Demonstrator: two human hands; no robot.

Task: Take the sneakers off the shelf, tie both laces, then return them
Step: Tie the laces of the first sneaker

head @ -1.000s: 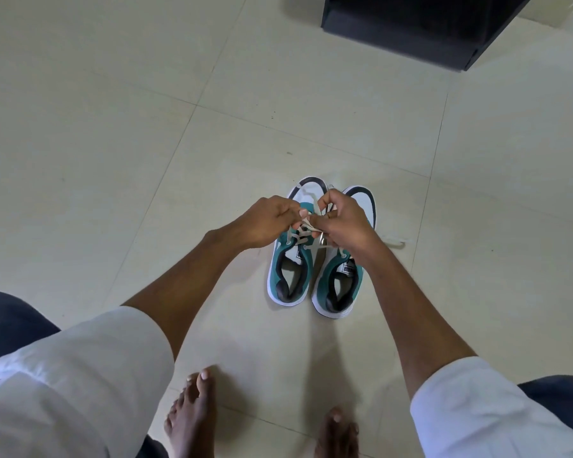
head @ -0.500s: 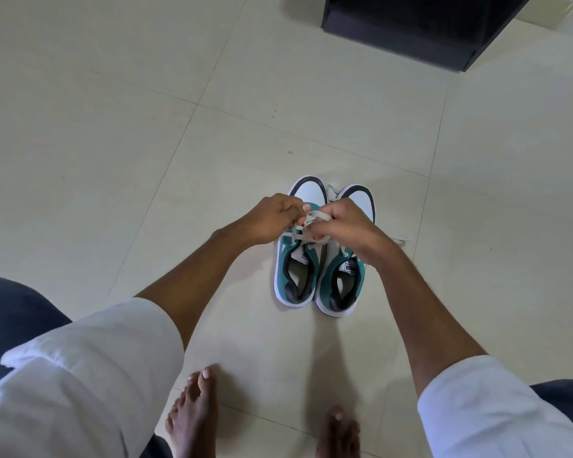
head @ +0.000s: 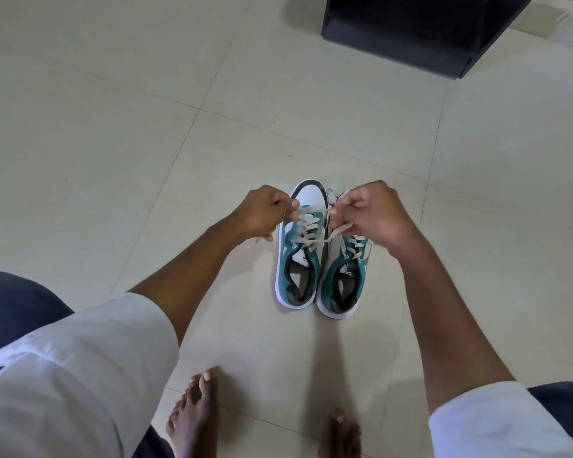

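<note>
Two teal, white and black sneakers stand side by side on the floor, toes pointing away from me. The left sneaker (head: pixel 298 262) has cream laces (head: pixel 308 226) stretched across its top. My left hand (head: pixel 262 213) pinches one lace end at the shoe's left side. My right hand (head: pixel 374 213) grips the other lace end, held over the toe of the right sneaker (head: pixel 343 282), which it partly hides. The lace runs taut between both hands.
A black shelf unit (head: pixel 407 31) stands on the pale tiled floor at the top right. My bare feet (head: pixel 196 414) are at the bottom edge, just in front of the sneakers.
My hands have pulled apart sideways, drawing the left sneaker's lace taut between them. Before, they were close together over the shoes.
</note>
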